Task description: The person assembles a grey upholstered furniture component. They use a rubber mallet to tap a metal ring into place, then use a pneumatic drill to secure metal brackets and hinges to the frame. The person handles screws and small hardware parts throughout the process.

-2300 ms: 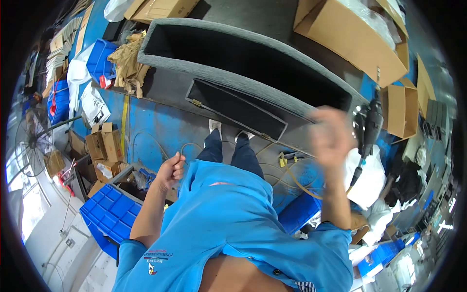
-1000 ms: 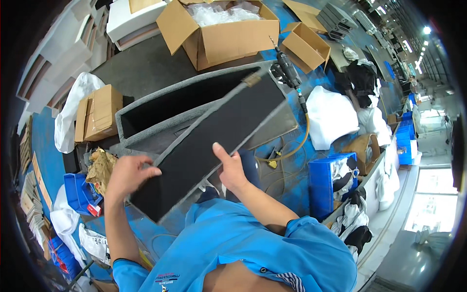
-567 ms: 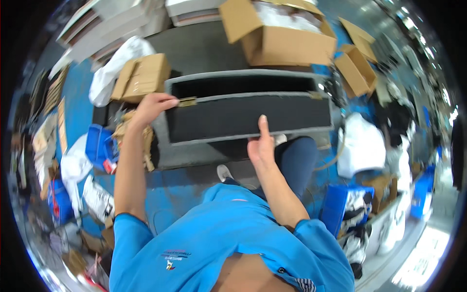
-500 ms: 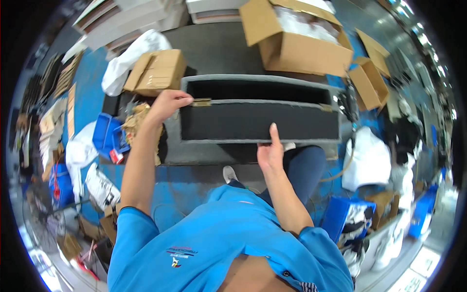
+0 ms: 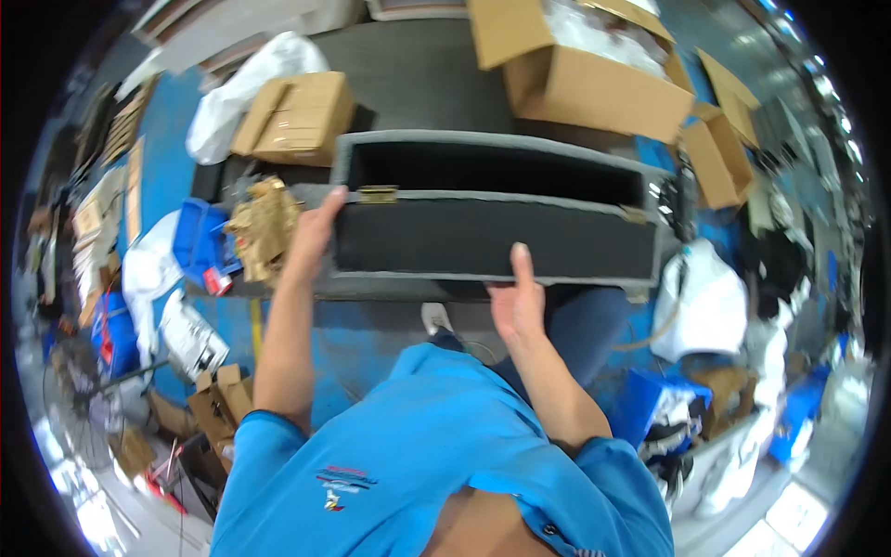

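A long black box (image 5: pixel 483 173) with grey edges lies open before me, its inside dark. Its flat black lid (image 5: pixel 455 239) is folded out toward me on two brass hinges; the left hinge (image 5: pixel 378 194) shows clearly, the right hinge (image 5: pixel 635 215) less so. At the left end, my left hand (image 5: pixel 316 232) is closed on the box's side, its thumb up near the rim and its other fingers mostly hidden. My right hand (image 5: pixel 520 302) grips the lid's near edge, thumb lying on top and fingers out of sight underneath.
Behind the box on the dark worktable (image 5: pixel 418 70) are a closed carton (image 5: pixel 302 121) and an open carton (image 5: pixel 613 93) holding clear plastic. Crumpled brown paper (image 5: pixel 264 227) and a blue bin (image 5: pixel 197 246) lie left. A white sack (image 5: pixel 703 302) stands at right.
My left hand has left the left hinge and moved down onto the box's left side. The box has tilted slightly, its right end nearer me. My right hand keeps its hold on the lid.
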Available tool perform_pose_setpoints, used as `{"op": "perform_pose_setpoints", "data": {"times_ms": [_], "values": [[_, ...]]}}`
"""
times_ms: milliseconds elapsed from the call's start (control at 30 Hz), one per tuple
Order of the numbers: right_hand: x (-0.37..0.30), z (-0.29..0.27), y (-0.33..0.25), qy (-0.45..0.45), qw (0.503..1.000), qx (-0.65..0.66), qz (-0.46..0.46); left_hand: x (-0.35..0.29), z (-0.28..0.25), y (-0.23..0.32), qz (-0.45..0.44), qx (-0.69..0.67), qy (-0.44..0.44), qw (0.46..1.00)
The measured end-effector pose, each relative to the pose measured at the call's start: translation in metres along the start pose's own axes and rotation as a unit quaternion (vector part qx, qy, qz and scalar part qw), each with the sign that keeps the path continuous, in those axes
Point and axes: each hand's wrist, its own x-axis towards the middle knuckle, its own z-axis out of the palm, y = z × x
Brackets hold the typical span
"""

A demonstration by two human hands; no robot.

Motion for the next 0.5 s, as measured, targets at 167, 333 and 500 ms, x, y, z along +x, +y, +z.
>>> {"op": "perform_pose_setpoints", "data": {"times_ms": [167,333,500], "values": [[-0.025,-0.023,-0.096,-0.175,0.842,-0.506,0.069,-0.007,0.011,0.000,-0.004,-0.166,0.004,0.986],[0.053,-0.068,-0.232,0.142,0.432,-0.708,-0.540,-0.011,0.020,0.013,-0.018,-0.187,-0.030,0.982],[0.089,-0.069,-0.264,0.128,0.586,-0.768,-0.225,-0.009,0.016,0.011,-0.035,-0.198,-0.038,0.979]]}}
